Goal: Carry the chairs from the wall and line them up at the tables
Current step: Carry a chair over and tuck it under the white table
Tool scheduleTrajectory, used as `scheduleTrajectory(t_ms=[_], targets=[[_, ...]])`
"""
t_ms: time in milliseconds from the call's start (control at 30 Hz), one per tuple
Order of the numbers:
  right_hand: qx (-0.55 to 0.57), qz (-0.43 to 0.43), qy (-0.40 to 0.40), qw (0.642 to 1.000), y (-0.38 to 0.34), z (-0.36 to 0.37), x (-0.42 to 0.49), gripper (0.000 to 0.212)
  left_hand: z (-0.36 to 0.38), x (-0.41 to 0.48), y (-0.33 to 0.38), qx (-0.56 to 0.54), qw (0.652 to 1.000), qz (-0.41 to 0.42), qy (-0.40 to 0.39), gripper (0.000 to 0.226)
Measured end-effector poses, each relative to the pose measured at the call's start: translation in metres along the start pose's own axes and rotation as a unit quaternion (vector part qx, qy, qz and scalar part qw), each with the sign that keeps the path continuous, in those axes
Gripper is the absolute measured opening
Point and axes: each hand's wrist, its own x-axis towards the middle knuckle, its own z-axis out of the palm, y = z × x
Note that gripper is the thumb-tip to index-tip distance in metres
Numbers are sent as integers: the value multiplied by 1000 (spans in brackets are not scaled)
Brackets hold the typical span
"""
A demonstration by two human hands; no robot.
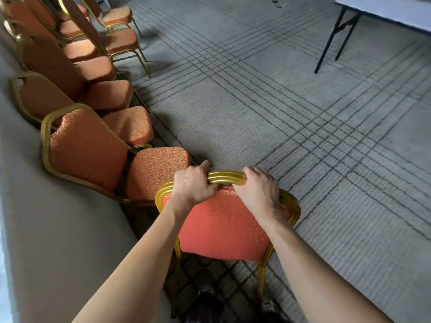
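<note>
An orange padded chair [221,227] with a gold metal frame stands directly in front of me, its back facing me. My left hand [193,185] grips the gold top rail of the backrest on the left. My right hand [258,190] grips the same rail on the right. The seat of this chair is hidden behind its backrest. A white folding table [394,10] with black legs stands at the far upper right.
A row of several matching orange chairs [93,148] runs along the grey wall [46,241] on the left, receding to the top left. Grey carpet with dark crossing lines [279,101] spreads between the chairs and the table. My shoes show at the bottom edge.
</note>
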Motion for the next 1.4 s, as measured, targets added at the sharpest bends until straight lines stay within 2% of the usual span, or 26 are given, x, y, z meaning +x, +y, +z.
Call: scheduleTrajectory(t_ms=[133,400,567,900,1033,1167,1400], targets=[[-37,87,27,995,-13,4,1,14,7,9,-6,-11,999,18,24,60],[-33,149,46,987,-19,-1,-25,16,4,-6,-1,39,999,0,-16,31],[-39,147,33,988,-16,-7,-34,27,9,-18,-3,48,999,10,-17,34],[-20,122,79,989,1,-15,-47,22,3,-26,11,14,999,32,-24,37],[-24,138,80,987,26,-30,-53,31,1,-19,34,0,998,67,-11,33],[-43,148,112,982,62,-47,-37,30,-8,12,72,-6,995,101,-14,34],[-53,185,184,964,153,-79,-8,27,-7,76,175,-5,985,171,-22,38]])
